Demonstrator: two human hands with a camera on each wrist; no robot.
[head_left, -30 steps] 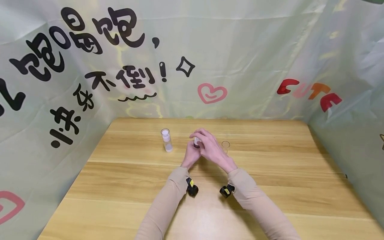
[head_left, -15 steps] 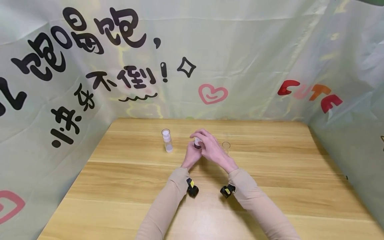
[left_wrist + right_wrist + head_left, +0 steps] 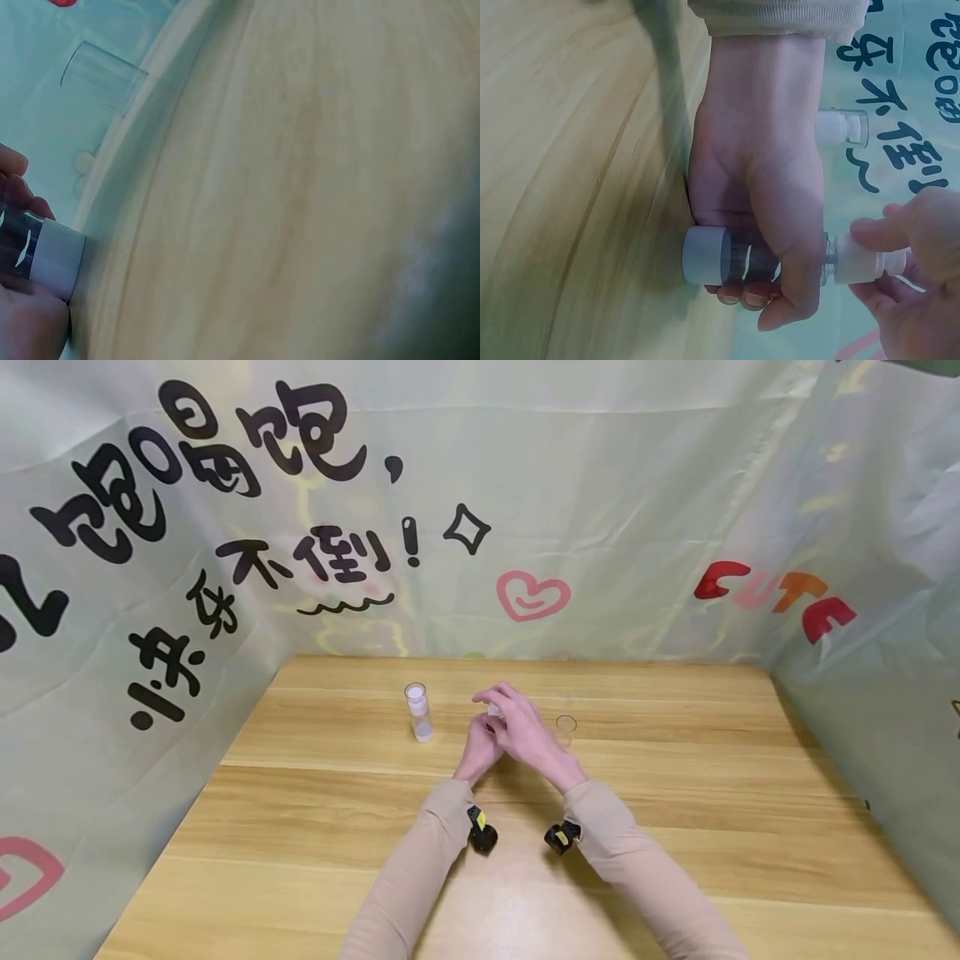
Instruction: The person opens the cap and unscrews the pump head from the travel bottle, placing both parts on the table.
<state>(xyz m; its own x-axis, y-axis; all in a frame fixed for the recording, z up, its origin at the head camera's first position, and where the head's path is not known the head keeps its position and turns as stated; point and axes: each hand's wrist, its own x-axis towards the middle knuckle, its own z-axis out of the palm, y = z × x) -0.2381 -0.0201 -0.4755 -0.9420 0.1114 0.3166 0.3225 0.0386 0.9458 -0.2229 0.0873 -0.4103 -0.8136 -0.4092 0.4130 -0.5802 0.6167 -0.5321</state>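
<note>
My left hand (image 3: 477, 750) wraps its fingers around a clear pump bottle, whose dark see-through body (image 3: 751, 259) and white base (image 3: 704, 256) show in the right wrist view. From the other side my right hand (image 3: 527, 733) pinches the bottle's white pump top (image 3: 857, 259) between thumb and fingers. The pump top is in line with the clear neck; whether it is screwed down I cannot tell. Seen from the left wrist, the white base (image 3: 58, 259) sticks out of the grip. In the head view my hands mostly hide this bottle.
A second clear pump bottle (image 3: 419, 717), white-topped, stands upright left of my hands on the wooden table (image 3: 675, 760). To their right stands a transparent cylindrical cap (image 3: 105, 79), open rim up. Printed cloth walls (image 3: 637, 510) enclose the table at back and sides.
My right hand has turned and shifted slightly left over the bottle top. My left hand keeps its hold in about the same place. The standing bottle and the clear cap have not moved.
</note>
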